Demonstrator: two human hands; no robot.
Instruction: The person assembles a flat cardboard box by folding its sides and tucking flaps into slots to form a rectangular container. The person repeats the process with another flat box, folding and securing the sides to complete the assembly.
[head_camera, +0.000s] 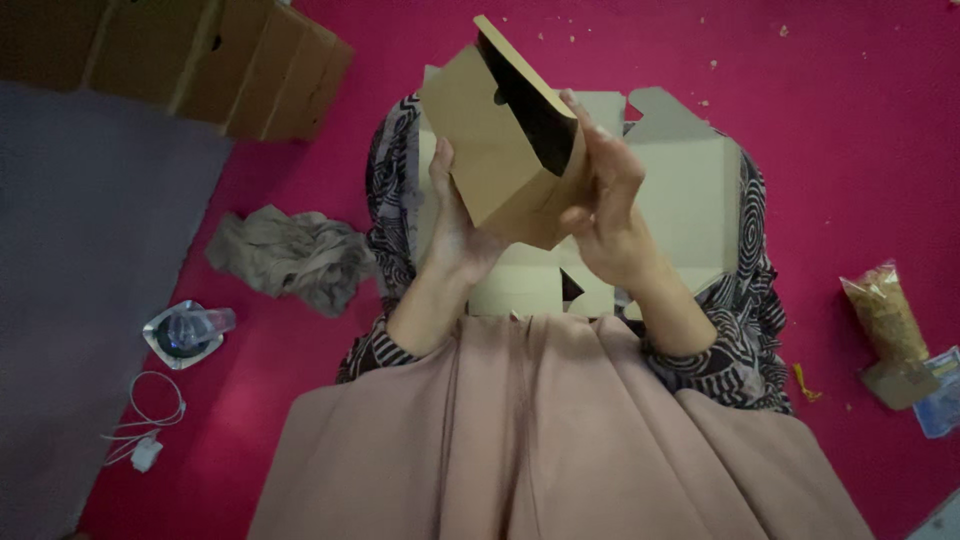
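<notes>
Both forearms are rising from the lap, holding a small brown folded cardboard box (500, 150) up between them. The box is tilting, its open mouth showing a dark inside; whether anything lies in it cannot be told. The left hand (455, 225) is cupping the box's lower left wall, fingers closing narrowly around it. The right hand (605, 205) is pressing the right wall, fingers (590, 125) curling over the rim. Beneath the fingers, flat pale cardboard sheets (690, 200) are lying across the lap.

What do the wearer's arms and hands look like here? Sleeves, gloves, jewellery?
Both hands are bare: left hand and right hand show no gloves, and no rings or watch are visible. Forearms are uncovered. The sleeves, pushed up near the elbows, are dark with a pale swirl pattern. A dusty-pink cloth drapes below them.
</notes>
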